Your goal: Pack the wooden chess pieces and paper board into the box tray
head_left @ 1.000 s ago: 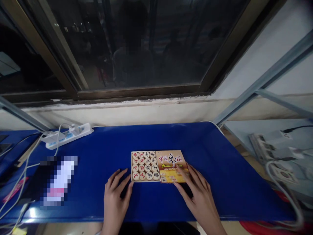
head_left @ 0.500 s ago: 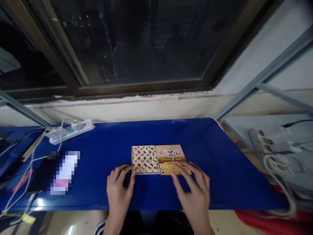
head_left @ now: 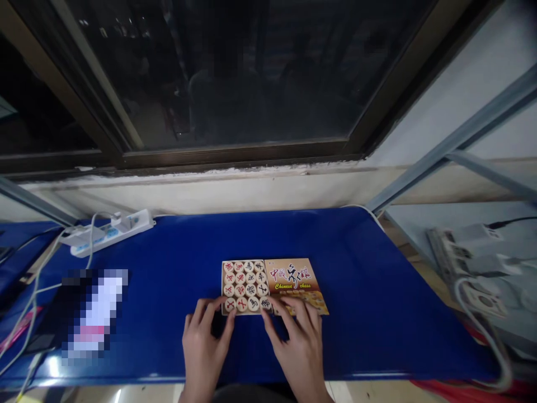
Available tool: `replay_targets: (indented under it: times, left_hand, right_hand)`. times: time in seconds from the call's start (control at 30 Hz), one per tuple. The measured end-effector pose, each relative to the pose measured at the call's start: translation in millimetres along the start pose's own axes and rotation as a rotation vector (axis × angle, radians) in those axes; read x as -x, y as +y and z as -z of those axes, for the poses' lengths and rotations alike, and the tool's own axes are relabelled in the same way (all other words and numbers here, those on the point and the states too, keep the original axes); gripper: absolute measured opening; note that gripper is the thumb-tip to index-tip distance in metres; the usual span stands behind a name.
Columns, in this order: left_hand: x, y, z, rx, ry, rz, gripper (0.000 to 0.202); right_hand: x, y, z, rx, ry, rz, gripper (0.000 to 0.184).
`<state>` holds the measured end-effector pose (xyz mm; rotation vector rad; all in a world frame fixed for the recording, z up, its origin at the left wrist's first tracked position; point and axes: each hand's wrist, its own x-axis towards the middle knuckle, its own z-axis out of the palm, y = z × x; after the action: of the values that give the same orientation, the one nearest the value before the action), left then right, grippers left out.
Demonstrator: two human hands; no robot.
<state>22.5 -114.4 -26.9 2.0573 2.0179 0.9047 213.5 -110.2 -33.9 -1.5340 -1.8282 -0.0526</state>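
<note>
An open box of round Chinese chess pieces lies on the blue table, the pieces in rows with red and black characters. My left hand pinches the box's near left corner between thumb and fingers. At the near right corner, my right hand has its thumb in front and its index finger by the last piece. Its other fingers lie over the lower part of the printed lid, which reads "Chinese chess" and sits flush against the box's right side.
A white power strip with plugs and cables stands at the back left. Left of the box lies a blurred, phone-like thing. Grey metal bars rise at the right, with another power strip beyond the table.
My right hand has moved left from the lid to the box's near right corner. My left hand stays at the left corner. The view has shifted slightly.
</note>
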Motion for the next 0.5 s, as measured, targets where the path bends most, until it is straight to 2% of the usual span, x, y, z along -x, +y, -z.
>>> replay_targets:
  times: [0.27, 0.43, 0.5]
  left_hand:
    - [-1, 0, -0.2, 0.010, 0.011, -0.023, 0.023]
    - [3, 7, 15.3, 0.154, 0.165, -0.016, 0.018]
    - [11, 7, 20.7, 0.197, 0.179, -0.017, 0.018]
  right_hand:
    - [-13, -2, 2, -0.024, -0.030, -0.026, 0.013]
    - [-6, -3, 11, -0.084, 0.048, -0.013, 0.018]
    - [4, -5, 14, -0.154, 0.060, 0.006, 0.023]
